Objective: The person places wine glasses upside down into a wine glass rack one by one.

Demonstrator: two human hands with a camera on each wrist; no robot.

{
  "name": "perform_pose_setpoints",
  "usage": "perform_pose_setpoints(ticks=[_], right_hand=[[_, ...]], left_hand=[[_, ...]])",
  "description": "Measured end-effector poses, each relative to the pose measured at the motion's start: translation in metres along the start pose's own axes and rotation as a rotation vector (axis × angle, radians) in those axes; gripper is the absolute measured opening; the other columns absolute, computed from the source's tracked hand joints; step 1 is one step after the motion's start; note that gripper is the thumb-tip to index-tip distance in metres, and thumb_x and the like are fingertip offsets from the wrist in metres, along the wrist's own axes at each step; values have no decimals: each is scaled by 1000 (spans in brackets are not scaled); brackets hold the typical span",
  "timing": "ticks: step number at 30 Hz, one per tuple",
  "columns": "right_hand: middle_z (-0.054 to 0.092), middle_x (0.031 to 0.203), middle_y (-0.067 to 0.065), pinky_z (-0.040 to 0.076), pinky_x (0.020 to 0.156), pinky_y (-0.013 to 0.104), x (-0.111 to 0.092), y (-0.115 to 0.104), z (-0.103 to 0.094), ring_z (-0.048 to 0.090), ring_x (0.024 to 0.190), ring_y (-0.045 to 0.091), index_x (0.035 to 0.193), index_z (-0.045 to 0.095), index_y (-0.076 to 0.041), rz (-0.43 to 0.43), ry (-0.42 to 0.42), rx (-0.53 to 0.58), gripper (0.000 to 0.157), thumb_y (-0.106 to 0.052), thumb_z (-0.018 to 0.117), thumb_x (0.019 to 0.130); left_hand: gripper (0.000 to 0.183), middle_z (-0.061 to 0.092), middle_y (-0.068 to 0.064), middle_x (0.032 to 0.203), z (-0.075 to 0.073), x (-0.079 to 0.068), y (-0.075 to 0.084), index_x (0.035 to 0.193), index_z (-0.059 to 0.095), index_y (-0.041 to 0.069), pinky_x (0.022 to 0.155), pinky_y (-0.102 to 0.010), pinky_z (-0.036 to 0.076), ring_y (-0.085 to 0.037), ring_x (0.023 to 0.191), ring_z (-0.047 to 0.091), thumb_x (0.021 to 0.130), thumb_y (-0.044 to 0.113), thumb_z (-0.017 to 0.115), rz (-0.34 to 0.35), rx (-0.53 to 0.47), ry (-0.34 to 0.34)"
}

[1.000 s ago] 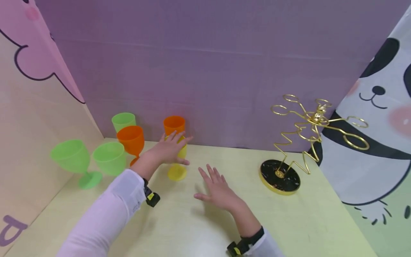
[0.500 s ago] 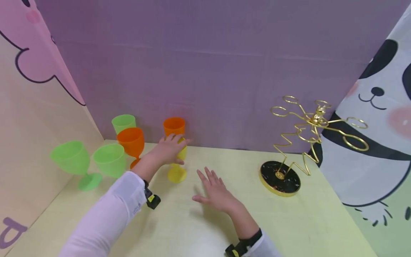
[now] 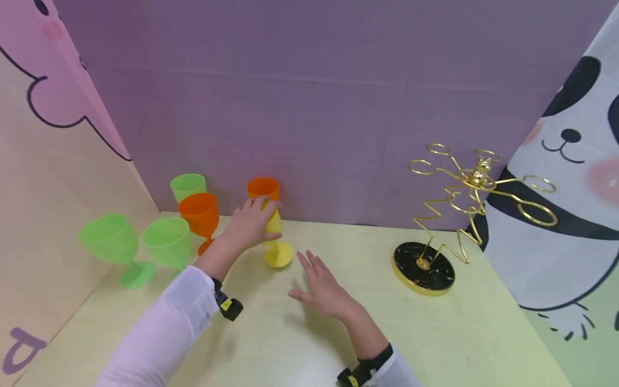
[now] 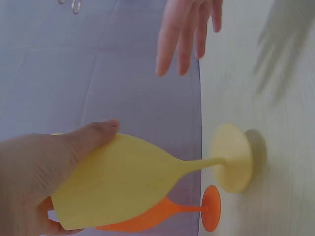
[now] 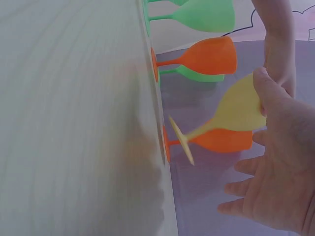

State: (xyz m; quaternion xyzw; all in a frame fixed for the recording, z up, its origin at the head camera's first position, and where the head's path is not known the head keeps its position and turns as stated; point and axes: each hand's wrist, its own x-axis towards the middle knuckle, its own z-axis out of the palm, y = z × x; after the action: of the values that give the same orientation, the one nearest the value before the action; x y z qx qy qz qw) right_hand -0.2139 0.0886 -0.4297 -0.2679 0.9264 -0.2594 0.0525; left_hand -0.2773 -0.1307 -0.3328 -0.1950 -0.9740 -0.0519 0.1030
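My left hand (image 3: pixel 249 223) grips a yellow goblet (image 3: pixel 273 223) around the upper part of its bowl. In the left wrist view the thumb presses along the side of the yellow goblet (image 4: pixel 123 182), with fingertips showing at the rim below. The goblet leans, its round foot tipped toward the right and close over the table, as the right wrist view shows of the tilted yellow goblet (image 5: pixel 236 105). Just to the right, my right hand (image 3: pixel 324 287) hovers over the table with fingers spread and holds nothing. Right behind the yellow goblet stands an orange goblet (image 3: pixel 263 188), partly hidden by the left hand.
Left of the left arm stand another orange goblet (image 3: pixel 199 212) and several green ones, including a green goblet (image 3: pixel 110 236) near the side wall. On the right is a gold wire stand (image 3: pixel 476 185) with ring-ended arms and a black round base (image 3: pixel 423 269). A purple backdrop (image 3: pixel 329 118) closes the rear.
The left fingers have gone from spread over the yellow goblet to gripping its bowl. The goblet has tilted, its foot shifting right. The right hand has barely moved.
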Motion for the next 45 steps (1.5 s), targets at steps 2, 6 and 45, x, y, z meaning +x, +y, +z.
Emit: perform_pose_setpoints(ticks=[2, 6, 45], right_hand=[[1, 154, 8, 18, 109, 53, 0, -1, 0, 3, 137, 29, 147, 1, -25, -1, 1, 20, 84, -54, 51, 87], [2, 154, 7, 20, 108, 53, 1, -4, 0, 4, 137, 28, 147, 2, -24, -6, 13, 81, 83, -52, 51, 88], [11, 150, 18, 15, 110, 54, 18, -32, -19, 14, 135, 34, 146, 3, -11, -317, 477, 1303, 80, -23, 59, 89]], left_hand=[[68, 36, -19, 135, 0, -1, 1, 132, 38, 17, 90, -61, 40, -43, 119, 35, 78, 49, 66, -35, -33, 47], [70, 36, -18, 135, 1, -4, 3, 131, 38, 15, 91, -59, 40, -41, 117, 36, 77, 49, 67, -110, -120, 153], [62, 37, -5, 130, 39, -55, 64, 132, 34, 26, 84, -35, 44, -25, 106, 43, 82, 49, 62, -627, -1614, 483]])
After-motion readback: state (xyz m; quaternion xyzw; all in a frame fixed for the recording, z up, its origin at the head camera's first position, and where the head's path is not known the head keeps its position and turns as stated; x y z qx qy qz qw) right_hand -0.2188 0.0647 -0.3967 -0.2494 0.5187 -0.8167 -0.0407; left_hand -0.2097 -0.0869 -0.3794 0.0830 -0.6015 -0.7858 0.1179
